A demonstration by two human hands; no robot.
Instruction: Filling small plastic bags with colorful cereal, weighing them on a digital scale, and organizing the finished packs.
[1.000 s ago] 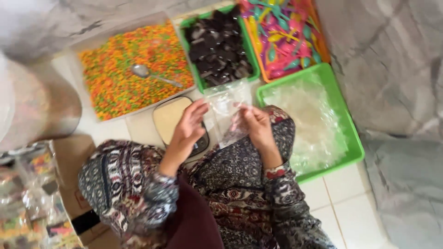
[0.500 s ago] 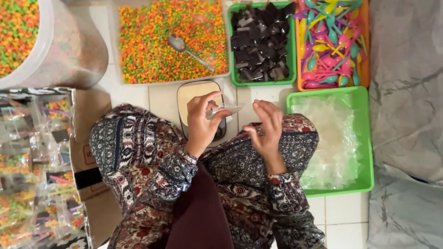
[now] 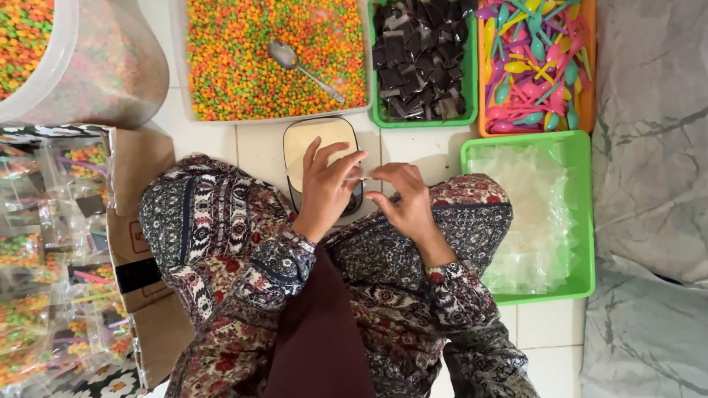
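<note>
My left hand (image 3: pixel 324 190) and my right hand (image 3: pixel 407 203) meet over my lap, fingertips almost touching. Between them they pinch a small clear plastic bag (image 3: pixel 364 177), which shows only as a thin sliver. Just beyond the hands a small scale with a cream platform (image 3: pixel 318 140) stands on the white tiled floor, partly covered by my left fingers. To the right of my right hand, a green tray (image 3: pixel 582 221) holds a heap of clear plastic bags.
Along the far side stand a tray of colourful pellets (image 3: pixel 221 66) with a metal spoon (image 3: pixel 302 65), a green tray of dark chocolate pieces (image 3: pixel 420 59) and an orange tray of colourful plastic spoons (image 3: pixel 535 66). A big clear tub (image 3: pixel 88 74) and a cardboard box of filled packets (image 3: pixel 51 258) stand left. Grey cloth (image 3: pixel 649 184) lies right.
The clear bag was held up, spread between both hands; now it is lower and edge-on between my fingertips. My hands have closed towards each other above the scale. The view has shifted.
</note>
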